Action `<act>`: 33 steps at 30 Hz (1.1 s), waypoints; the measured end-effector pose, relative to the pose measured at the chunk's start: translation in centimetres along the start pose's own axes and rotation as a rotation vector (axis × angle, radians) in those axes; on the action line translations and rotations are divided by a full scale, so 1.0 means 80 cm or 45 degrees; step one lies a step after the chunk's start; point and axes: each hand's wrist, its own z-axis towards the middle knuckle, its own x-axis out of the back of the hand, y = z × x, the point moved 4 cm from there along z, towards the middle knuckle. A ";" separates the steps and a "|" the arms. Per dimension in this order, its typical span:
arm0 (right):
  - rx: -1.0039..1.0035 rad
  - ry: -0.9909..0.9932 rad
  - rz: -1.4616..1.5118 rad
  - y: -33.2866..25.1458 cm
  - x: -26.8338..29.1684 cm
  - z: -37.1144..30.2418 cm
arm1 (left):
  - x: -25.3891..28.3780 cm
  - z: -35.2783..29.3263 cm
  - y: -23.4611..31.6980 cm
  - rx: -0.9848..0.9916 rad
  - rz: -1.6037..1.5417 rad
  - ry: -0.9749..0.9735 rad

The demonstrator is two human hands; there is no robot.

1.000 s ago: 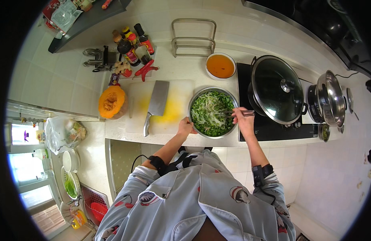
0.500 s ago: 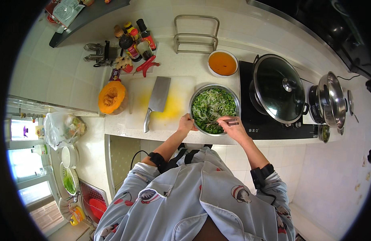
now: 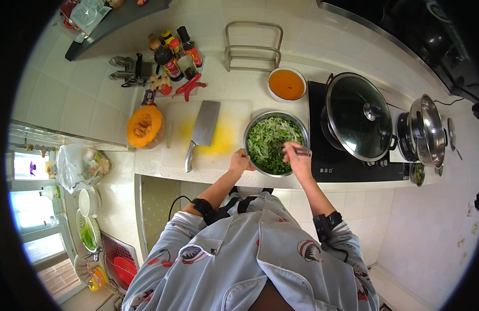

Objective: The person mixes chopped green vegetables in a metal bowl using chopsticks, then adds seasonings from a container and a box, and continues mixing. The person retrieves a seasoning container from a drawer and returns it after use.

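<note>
Many chopped greens (image 3: 265, 136) fill the metal bowl (image 3: 254, 122), standing between the cutting board (image 3: 234, 115) and the black cooktop (image 3: 348, 174); the left hand (image 3: 240, 161) grasps its near left edge, probably to keep it steady, while the right hand (image 3: 299, 159) grips a thin utensil (image 3: 304, 152) by its upper part, seemingly for free movement. Blur makes the utensil's kind unclear, and its lower end is hidden among the greens.

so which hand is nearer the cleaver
Left: the left hand is right of the cleaver, gripping the bowl; the right hand is farther right, over the bowl's right side.
</note>
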 end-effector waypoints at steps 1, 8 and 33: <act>-0.005 0.035 -0.081 0.001 0.003 -0.005 | 0.001 0.000 0.002 -0.009 0.010 0.003; 0.137 0.227 -0.215 -0.041 0.066 0.004 | 0.000 0.000 0.002 -0.025 0.018 0.003; 0.252 0.006 -0.292 -0.057 0.060 0.034 | 0.001 -0.008 -0.007 -0.013 -0.032 -0.057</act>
